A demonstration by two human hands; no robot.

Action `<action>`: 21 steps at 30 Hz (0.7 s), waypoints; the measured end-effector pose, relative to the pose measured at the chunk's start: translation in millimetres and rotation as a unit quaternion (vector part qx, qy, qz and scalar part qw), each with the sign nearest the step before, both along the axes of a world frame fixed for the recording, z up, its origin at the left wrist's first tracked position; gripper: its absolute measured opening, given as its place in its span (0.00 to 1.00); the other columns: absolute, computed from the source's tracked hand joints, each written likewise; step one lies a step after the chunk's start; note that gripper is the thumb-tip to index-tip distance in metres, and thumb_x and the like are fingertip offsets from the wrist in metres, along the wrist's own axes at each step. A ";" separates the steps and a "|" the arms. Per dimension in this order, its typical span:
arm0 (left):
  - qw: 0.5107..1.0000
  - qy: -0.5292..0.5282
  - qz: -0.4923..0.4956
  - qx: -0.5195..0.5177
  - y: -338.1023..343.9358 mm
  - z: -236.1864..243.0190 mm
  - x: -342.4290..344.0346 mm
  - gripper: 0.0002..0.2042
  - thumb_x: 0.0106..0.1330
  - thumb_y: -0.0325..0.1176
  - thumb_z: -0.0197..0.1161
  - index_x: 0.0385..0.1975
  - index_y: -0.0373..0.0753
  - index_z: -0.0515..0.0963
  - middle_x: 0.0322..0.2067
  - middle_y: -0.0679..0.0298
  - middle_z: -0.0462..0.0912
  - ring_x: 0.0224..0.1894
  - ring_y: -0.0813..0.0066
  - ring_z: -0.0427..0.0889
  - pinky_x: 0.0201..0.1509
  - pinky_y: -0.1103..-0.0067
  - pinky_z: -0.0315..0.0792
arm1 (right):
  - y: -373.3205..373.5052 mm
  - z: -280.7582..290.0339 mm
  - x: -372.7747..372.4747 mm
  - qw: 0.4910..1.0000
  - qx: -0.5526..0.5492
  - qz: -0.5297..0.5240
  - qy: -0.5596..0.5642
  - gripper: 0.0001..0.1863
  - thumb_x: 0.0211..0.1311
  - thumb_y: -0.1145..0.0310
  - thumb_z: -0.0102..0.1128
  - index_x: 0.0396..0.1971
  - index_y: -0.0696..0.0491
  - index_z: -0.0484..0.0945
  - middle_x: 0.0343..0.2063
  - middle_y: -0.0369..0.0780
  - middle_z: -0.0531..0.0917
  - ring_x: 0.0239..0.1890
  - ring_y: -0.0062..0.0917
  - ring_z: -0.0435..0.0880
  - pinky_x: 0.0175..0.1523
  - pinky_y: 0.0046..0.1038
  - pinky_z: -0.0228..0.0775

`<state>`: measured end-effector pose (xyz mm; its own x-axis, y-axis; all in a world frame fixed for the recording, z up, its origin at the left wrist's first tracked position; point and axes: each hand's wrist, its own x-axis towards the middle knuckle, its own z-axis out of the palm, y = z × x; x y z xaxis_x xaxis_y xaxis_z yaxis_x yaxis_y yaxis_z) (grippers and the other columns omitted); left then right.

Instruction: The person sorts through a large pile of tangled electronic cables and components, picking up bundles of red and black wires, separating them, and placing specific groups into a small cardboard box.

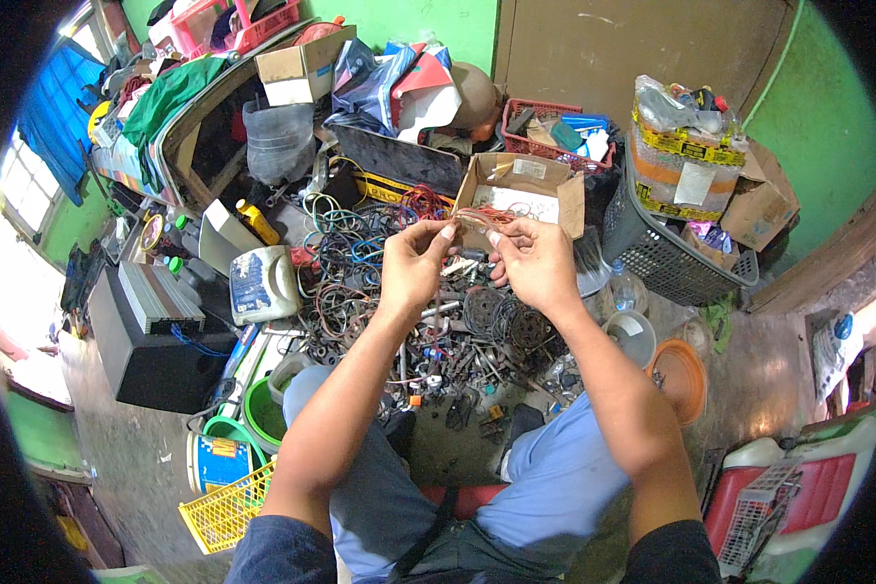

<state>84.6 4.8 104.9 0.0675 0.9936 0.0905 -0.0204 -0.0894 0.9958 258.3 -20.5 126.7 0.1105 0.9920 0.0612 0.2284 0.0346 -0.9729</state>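
Note:
Both my hands are raised in front of me at chest height, close together over a heap of scrap [428, 321]. My left hand [414, 265] pinches one end of a small bundle of thin reddish wire [479, 216] between thumb and fingers. Its other side is gripped by my right hand [535, 261], also in a pinch. The wire's exact ends are too small to make out. Right behind the hands stands an open cardboard box [530, 180]. Tangled cables [336, 229] and dark metal parts lie beneath and around them.
Left of the heap are a white jug [265, 284], a black box-shaped case [141, 341], a green bucket [261, 414] and a yellow basket [226, 511]. On the right stand an orange bowl [679, 380], a grey bowl [633, 336] and a loaded grey crate [672, 258].

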 end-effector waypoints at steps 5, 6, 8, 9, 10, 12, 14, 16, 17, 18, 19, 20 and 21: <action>0.999 0.000 -0.004 -0.044 1.6 4.6 -6.6 0.13 0.68 0.34 0.70 0.46 0.32 0.86 0.34 0.65 0.88 0.33 0.85 0.78 0.38 0.84 0.72 | -5.1 2.4 -3.5 1.000 -0.001 0.015 0.004 0.08 0.69 0.73 0.61 0.37 0.65 0.82 0.23 0.43 0.86 0.19 0.21 0.85 0.22 0.24 0.78; 0.999 0.002 -0.007 -0.049 0.7 6.0 -6.6 0.15 0.67 0.35 0.71 0.47 0.32 0.86 0.35 0.64 0.88 0.34 0.84 0.78 0.39 0.83 0.72 | -5.4 0.0 -4.0 1.000 0.001 0.018 0.006 0.08 0.69 0.73 0.61 0.37 0.65 0.81 0.22 0.42 0.85 0.19 0.20 0.84 0.23 0.23 0.77; 0.998 0.008 -0.013 -0.060 -2.2 8.2 -7.0 0.17 0.65 0.37 0.73 0.48 0.32 0.85 0.37 0.62 0.88 0.36 0.82 0.79 0.43 0.82 0.73 | -6.1 -2.6 -5.4 1.000 0.011 0.021 -0.004 0.08 0.68 0.74 0.62 0.36 0.65 0.81 0.22 0.42 0.85 0.19 0.20 0.83 0.23 0.22 0.77; 0.998 0.001 -0.019 -0.058 -1.2 7.3 -7.0 0.16 0.65 0.35 0.72 0.47 0.31 0.85 0.36 0.62 0.88 0.35 0.82 0.80 0.41 0.82 0.73 | -6.5 -3.2 -6.3 0.999 0.019 0.022 -0.016 0.08 0.68 0.74 0.62 0.37 0.64 0.82 0.22 0.41 0.85 0.20 0.19 0.83 0.24 0.22 0.77; 0.998 -0.006 -0.025 -0.056 0.9 5.4 -6.8 0.15 0.65 0.34 0.72 0.46 0.31 0.85 0.35 0.62 0.88 0.33 0.83 0.80 0.39 0.83 0.73 | -7.0 -3.5 -6.8 0.999 0.028 0.022 -0.027 0.08 0.68 0.74 0.63 0.38 0.64 0.83 0.22 0.41 0.85 0.20 0.19 0.83 0.25 0.22 0.77; 0.998 -0.019 -0.031 -0.056 1.2 5.5 -6.9 0.13 0.66 0.32 0.71 0.45 0.29 0.85 0.34 0.61 0.88 0.31 0.83 0.81 0.37 0.83 0.74 | -8.3 -3.1 -8.1 0.997 0.054 0.026 -0.054 0.08 0.66 0.73 0.64 0.35 0.64 0.84 0.23 0.43 0.87 0.21 0.21 0.85 0.27 0.25 0.77; 0.997 -0.033 -0.032 -0.059 0.5 6.9 -6.7 0.13 0.66 0.31 0.71 0.46 0.28 0.85 0.34 0.60 0.88 0.31 0.81 0.82 0.37 0.83 0.76 | -9.3 -3.0 -8.0 0.990 0.096 0.030 -0.101 0.08 0.65 0.72 0.65 0.34 0.63 0.86 0.24 0.44 0.88 0.22 0.24 0.87 0.30 0.27 0.76; 0.996 -0.049 -0.038 -0.066 1.8 7.0 -7.7 0.14 0.67 0.30 0.70 0.47 0.27 0.84 0.35 0.59 0.88 0.33 0.80 0.84 0.39 0.82 0.78 | -9.9 -2.8 -5.3 0.973 0.152 0.033 -0.168 0.08 0.64 0.71 0.66 0.34 0.61 0.87 0.25 0.46 0.88 0.24 0.25 0.87 0.32 0.29 0.76; 0.995 -0.057 -0.043 -0.070 2.4 6.6 -7.6 0.14 0.67 0.30 0.69 0.48 0.27 0.83 0.35 0.58 0.88 0.33 0.79 0.85 0.40 0.82 0.79 | -9.2 -3.8 -3.8 0.971 0.159 0.033 -0.174 0.08 0.63 0.71 0.66 0.35 0.61 0.87 0.25 0.47 0.88 0.24 0.26 0.87 0.33 0.30 0.76; 0.993 -0.068 -0.050 -0.077 2.6 6.5 -7.7 0.14 0.67 0.29 0.69 0.48 0.27 0.83 0.35 0.58 0.88 0.34 0.79 0.85 0.40 0.82 0.80 | -7.9 -5.7 -2.4 0.969 0.166 0.032 -0.180 0.08 0.63 0.71 0.66 0.36 0.60 0.87 0.26 0.48 0.88 0.24 0.27 0.87 0.34 0.31 0.76; 0.992 -0.078 -0.058 -0.084 2.8 6.5 -7.7 0.15 0.67 0.29 0.69 0.49 0.27 0.82 0.35 0.58 0.88 0.35 0.78 0.85 0.41 0.82 0.80 | -6.9 -7.2 -1.5 0.967 0.174 0.031 -0.186 0.09 0.62 0.70 0.67 0.37 0.60 0.88 0.26 0.49 0.88 0.25 0.28 0.87 0.34 0.31 0.76; 0.990 -0.088 -0.066 -0.091 3.0 6.1 -8.0 0.15 0.68 0.29 0.69 0.50 0.27 0.82 0.36 0.58 0.88 0.35 0.78 0.86 0.41 0.82 0.81 | -6.3 -8.5 -1.5 0.974 0.154 0.037 -0.163 0.09 0.62 0.71 0.66 0.37 0.60 0.88 0.26 0.48 0.88 0.25 0.27 0.87 0.34 0.31 0.76; 0.990 -0.086 -0.071 -0.091 3.4 5.6 -7.8 0.15 0.68 0.29 0.68 0.51 0.27 0.81 0.36 0.58 0.88 0.36 0.78 0.86 0.42 0.82 0.81 | -5.9 -9.7 -1.5 0.980 0.135 0.042 -0.140 0.09 0.63 0.71 0.66 0.38 0.60 0.88 0.26 0.47 0.88 0.25 0.26 0.87 0.34 0.30 0.76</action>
<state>76.8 8.2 110.5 0.2065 0.9762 -0.0660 -0.1913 0.1065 0.9757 256.7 -26.4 117.0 -0.0295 0.9406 0.3381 0.4706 0.3115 -0.8255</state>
